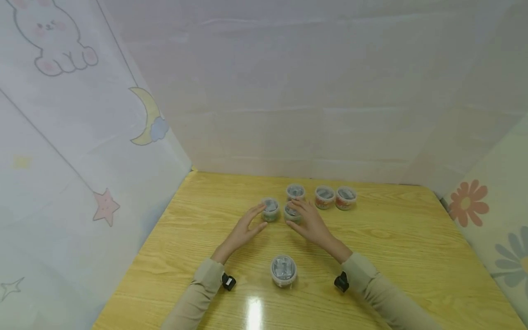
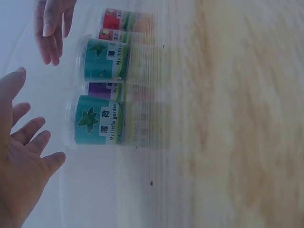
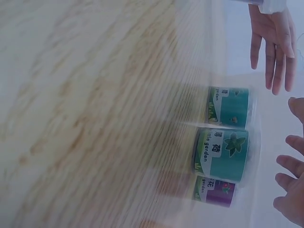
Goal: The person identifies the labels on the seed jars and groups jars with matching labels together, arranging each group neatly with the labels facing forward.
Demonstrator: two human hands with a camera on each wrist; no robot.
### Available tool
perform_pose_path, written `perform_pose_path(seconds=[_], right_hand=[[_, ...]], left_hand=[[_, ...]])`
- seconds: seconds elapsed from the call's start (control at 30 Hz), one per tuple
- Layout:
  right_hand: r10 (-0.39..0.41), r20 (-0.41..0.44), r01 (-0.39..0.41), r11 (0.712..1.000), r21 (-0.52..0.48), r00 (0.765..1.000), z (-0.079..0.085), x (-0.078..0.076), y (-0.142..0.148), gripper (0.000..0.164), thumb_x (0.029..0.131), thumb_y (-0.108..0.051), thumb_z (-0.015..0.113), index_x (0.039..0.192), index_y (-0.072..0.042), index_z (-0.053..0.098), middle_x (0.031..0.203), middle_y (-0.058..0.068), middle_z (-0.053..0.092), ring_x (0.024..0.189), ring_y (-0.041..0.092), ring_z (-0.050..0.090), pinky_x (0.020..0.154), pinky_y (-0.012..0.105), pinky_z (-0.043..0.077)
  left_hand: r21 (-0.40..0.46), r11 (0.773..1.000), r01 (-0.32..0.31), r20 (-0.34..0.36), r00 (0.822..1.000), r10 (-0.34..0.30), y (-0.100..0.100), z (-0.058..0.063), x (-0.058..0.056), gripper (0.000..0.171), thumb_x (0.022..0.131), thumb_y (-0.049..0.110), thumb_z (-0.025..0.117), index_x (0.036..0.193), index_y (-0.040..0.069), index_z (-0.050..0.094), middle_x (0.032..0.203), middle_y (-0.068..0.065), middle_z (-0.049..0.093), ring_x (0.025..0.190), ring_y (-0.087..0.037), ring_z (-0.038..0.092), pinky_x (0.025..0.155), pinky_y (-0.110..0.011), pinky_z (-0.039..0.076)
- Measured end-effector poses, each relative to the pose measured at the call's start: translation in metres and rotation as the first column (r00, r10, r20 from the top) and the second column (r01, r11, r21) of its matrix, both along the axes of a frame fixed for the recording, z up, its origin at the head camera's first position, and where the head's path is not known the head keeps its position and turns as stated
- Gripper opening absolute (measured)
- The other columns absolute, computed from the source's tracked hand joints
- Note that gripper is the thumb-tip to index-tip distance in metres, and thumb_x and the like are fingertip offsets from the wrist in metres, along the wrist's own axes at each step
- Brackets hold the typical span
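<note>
Tubs with teal labels sit side by side near the table's far edge, and we flank them: left hand spread wide beside the left one, right hand relaxed against the right tub. We close in evenly, low on the walls, so neither tips. Whether our fingers already touch is unclear; both wrist views are smeared.

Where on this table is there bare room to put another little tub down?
Bare wood lies left of the left hand, right of the right hand, and along the front edge beside the lone tub. The back middle is crowded: five tubs cluster there with both hands.
</note>
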State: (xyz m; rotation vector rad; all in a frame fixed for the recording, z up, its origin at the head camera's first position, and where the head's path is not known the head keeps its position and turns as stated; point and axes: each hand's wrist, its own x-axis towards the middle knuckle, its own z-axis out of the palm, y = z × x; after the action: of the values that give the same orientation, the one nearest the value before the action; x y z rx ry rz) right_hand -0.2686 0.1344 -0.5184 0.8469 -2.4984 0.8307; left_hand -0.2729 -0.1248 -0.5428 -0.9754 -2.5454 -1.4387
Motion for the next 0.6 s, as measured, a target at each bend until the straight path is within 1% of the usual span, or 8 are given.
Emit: perform_pose_path(seconds=[0.17,0.3,0.43,0.6], right_hand=[[0.007,0.015,-0.006,1.0,-0.021,1.0,-0.0002,0.0019,0.0024,0.055,0.08,-0.022,0.074,0.127,-0.003,0.055,0.133,0.017,0.049,0.129,0.039,0.038,0.106,0.066,0.018],[0.011,0.02,-0.01,0.999,-0.033,1.0,0.0024,0.005,0.0033,0.055,0.079,-0.02,0.075,0.128,-0.003,0.054,0.133,0.02,0.049,0.129,0.042,0.036,0.106,0.066,0.018],[0.016,0.017,-0.016,0.999,-0.04,1.0,0.0031,0.0074,0.0049,0.056,0.078,-0.017,0.075,0.128,-0.001,0.054,0.133,0.022,0.048,0.129,0.045,0.034,0.104,0.067,0.019],[0.026,0.015,-0.025,0.999,-0.046,1.0,0.0016,0.0092,0.0071,0.057,0.078,-0.018,0.075,0.127,0.0,0.054,0.133,0.023,0.048,0.128,0.047,0.035,0.104,0.068,0.019]], left_hand=[[-0.019,0.999,0.032,0.009,0.999,-0.031,0.0,0.0011,0.0018,0.059,0.094,0.035,0.053,0.145,0.013,0.032,0.151,-0.002,0.027,0.139,-0.026,0.024,0.108,-0.055,0.027],[-0.032,0.999,0.044,-0.009,0.999,-0.044,0.0002,0.0013,0.0023,0.059,0.094,0.034,0.053,0.145,0.012,0.033,0.151,-0.003,0.028,0.138,-0.026,0.026,0.108,-0.053,0.028],[-0.027,0.998,0.052,-0.024,0.998,-0.053,0.0004,-0.0007,0.0029,0.057,0.095,0.031,0.054,0.145,0.012,0.033,0.151,-0.005,0.028,0.138,-0.027,0.026,0.108,-0.055,0.028],[-0.031,0.997,0.069,-0.038,0.997,-0.071,0.0001,-0.0015,0.0046,0.057,0.094,0.03,0.054,0.144,0.011,0.034,0.15,-0.009,0.029,0.138,-0.027,0.026,0.107,-0.057,0.027]])
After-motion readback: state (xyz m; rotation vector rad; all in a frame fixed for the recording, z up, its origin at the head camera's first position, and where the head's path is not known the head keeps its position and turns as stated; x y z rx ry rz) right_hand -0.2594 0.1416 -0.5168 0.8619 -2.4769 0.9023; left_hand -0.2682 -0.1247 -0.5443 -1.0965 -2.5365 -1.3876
